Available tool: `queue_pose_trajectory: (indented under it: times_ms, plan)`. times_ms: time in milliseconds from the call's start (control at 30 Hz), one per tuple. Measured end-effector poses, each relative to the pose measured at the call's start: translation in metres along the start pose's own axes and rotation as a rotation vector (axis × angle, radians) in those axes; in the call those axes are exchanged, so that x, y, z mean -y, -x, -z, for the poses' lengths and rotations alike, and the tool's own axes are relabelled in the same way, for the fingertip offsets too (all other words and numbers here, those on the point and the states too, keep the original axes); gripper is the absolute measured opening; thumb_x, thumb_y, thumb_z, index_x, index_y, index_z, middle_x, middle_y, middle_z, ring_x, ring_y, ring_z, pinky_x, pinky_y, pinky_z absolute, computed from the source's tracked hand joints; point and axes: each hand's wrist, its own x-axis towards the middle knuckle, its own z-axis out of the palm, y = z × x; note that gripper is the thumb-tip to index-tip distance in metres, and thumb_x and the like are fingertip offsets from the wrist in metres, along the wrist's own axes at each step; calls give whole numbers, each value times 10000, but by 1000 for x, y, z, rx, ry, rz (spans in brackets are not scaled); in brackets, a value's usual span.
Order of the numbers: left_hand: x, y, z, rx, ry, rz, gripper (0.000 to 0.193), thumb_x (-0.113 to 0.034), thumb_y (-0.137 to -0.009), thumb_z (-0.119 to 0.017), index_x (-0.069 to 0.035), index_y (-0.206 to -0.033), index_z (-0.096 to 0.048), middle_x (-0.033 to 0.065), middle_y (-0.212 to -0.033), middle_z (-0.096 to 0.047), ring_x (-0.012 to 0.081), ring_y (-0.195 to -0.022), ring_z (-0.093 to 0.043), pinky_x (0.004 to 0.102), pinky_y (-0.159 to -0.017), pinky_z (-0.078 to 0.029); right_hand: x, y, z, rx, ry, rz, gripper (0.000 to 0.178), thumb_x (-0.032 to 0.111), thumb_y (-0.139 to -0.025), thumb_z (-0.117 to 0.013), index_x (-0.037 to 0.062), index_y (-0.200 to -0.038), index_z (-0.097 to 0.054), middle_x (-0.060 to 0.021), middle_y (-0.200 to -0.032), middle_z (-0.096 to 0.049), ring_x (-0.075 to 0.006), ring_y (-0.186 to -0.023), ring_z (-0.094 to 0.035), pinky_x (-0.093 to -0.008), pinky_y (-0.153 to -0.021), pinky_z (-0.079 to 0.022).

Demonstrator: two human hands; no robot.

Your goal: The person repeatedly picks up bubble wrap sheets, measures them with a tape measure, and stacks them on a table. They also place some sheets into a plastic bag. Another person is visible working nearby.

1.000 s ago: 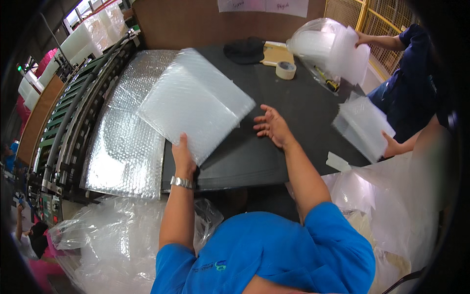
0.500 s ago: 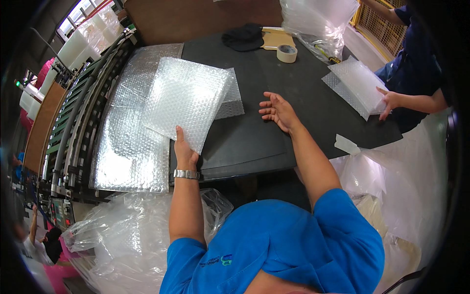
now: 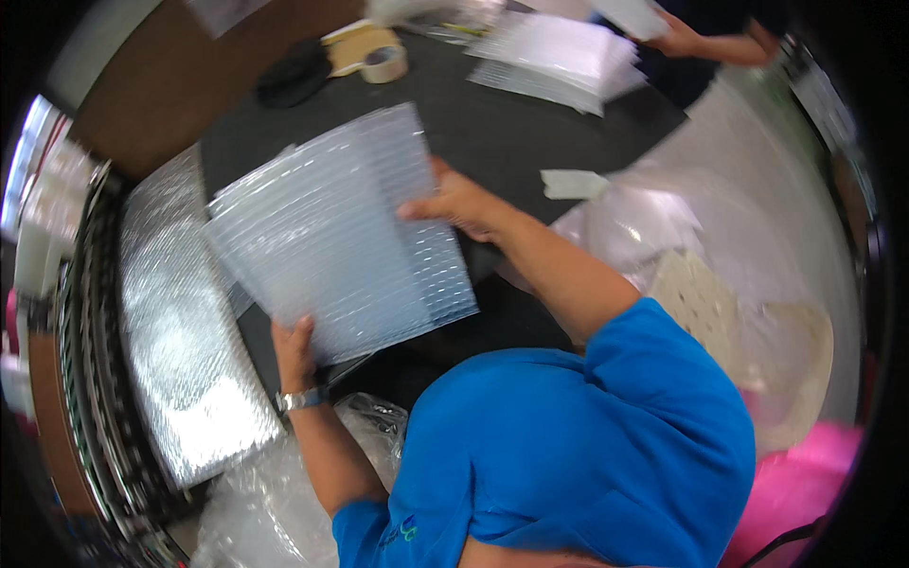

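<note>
Bubble-wrap sheet (image 3: 341, 237) is pinched at its near corner by the left hand (image 3: 295, 348), right hand (image 3: 459, 204) gripping its right edge, lifted over the dark table (image 3: 502, 123). Floppy stuff, it could sag and snag the tape roll (image 3: 384, 64) beyond it.

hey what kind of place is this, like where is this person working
Probably a packing station in a workshop or warehouse. Both hands hold a bubble wrap sheet over a dark table, with a tape roll, more stacked bubble wrap and a co-worker's hand nearby.
</note>
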Motion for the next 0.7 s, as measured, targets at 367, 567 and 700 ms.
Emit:
queue_pose_trajectory:
  times_ms: [367,567,700]
  plan:
    - [26,-1,18,65,56,-33,832,-592,-752,-480,10,-1280,-255,182,-1247,-357,310,-1150,-354,442,-937,-323,-4,43,11,49,-146,14,500,94,-664,-708,-37,-1104,-510,-127,-1012,-582,-207,-942,-539,-322,-867,-395]
    - [3,-5,-5,127,210,-71,664,-484,-805,-525,-46,-1260,-320,144,-1187,-458,236,-1065,-475,361,-901,-387,48,183,194,-378,-119,165,418,41,-621,-659,-8,-1022,-555,-116,-899,-595,-220,-766,-606,-393,-693,-499]
    - [5,-1,-8,114,252,-95,543,-368,-848,-516,-36,-1237,-334,135,-1125,-495,208,-995,-515,333,-854,-417,-39,409,376,-965,-12,27,330,204,-883,-465,-32,-1114,-466,-143,-1069,-533,-225,-943,-538,-352,-842,-439]
